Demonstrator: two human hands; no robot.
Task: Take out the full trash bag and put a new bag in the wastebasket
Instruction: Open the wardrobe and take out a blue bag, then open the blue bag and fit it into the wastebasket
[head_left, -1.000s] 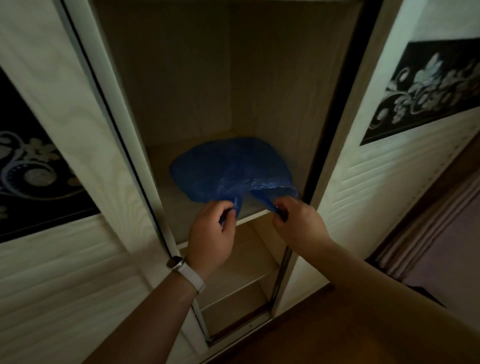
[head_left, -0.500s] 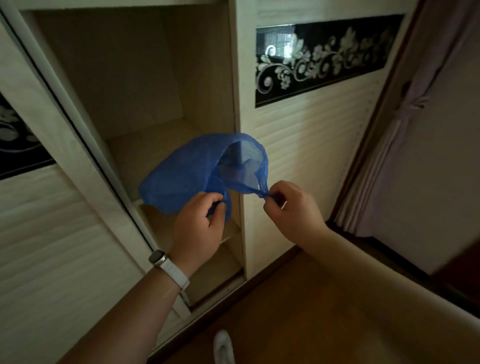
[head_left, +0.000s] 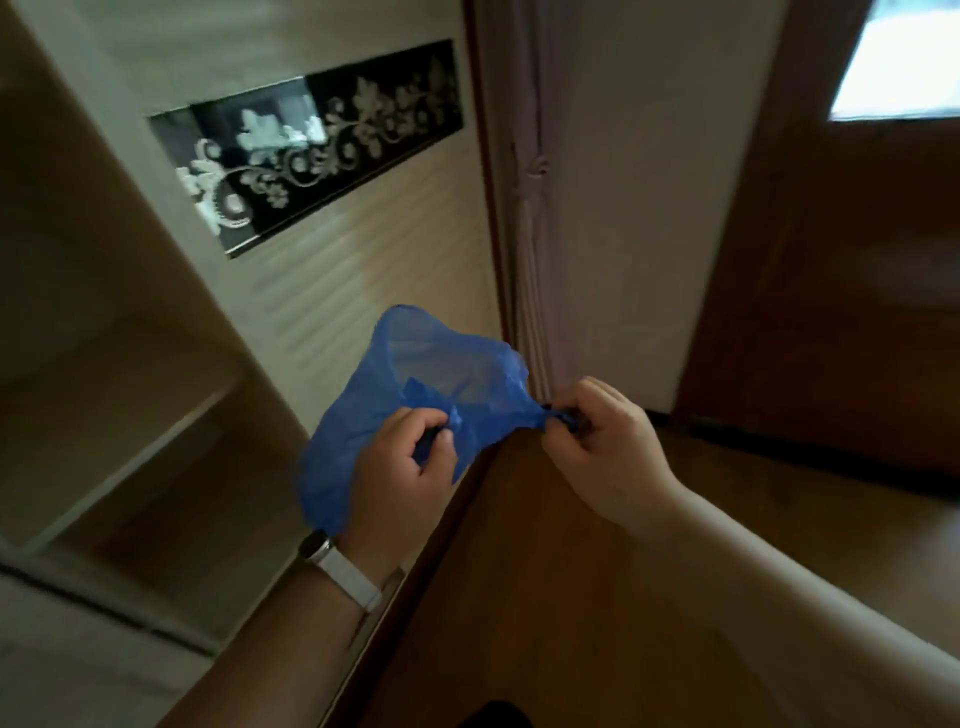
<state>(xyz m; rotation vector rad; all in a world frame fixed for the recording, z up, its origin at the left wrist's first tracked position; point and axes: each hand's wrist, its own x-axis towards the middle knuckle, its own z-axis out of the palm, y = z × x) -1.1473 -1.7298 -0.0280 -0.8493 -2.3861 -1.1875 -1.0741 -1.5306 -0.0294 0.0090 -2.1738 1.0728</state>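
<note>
The trash bag (head_left: 363, 410) is translucent blue. The wardrobe door (head_left: 363, 270) is cream with fine horizontal ribs and carries a black band (head_left: 311, 150) of white floral scrolls. The watch strap (head_left: 348, 577) is white, the curtain (head_left: 524, 234) pale mauve, and the floor (head_left: 545, 597) brown.

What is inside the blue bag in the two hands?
Nothing shows inside the blue bag: through its mouth only its own thin, crumpled plastic is seen. The left hand covers the lower part, so the bottom is hidden.
</note>
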